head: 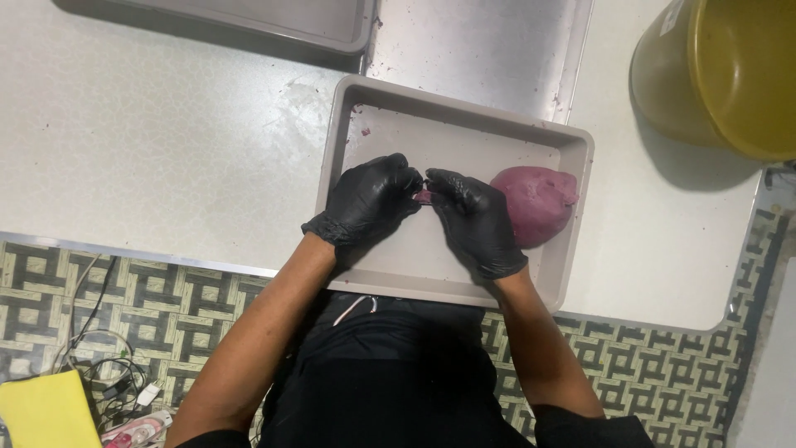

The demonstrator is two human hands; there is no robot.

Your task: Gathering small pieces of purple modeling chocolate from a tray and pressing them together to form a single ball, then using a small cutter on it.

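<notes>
Both gloved hands meet over the grey tray: the left hand and right hand pinch a small purple dough piece between their fingertips. It looks sticky and might tear or cling to the gloves. The dough lump lies just beside the right hand. The pale table carries an olive bucket; the floor is patterned.

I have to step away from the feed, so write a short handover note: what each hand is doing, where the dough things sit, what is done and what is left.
Left hand: gloved, pinching a small purple dough piece.
Right hand: gloved, grip on the same piece from the other side.
Both hover over the grey tray.
Large purple dough lump: in the tray's right end, beside the right hand.
Done: one small piece off the lump.
Left: most of the lump; no finished pieces visible in the tray.
</notes>
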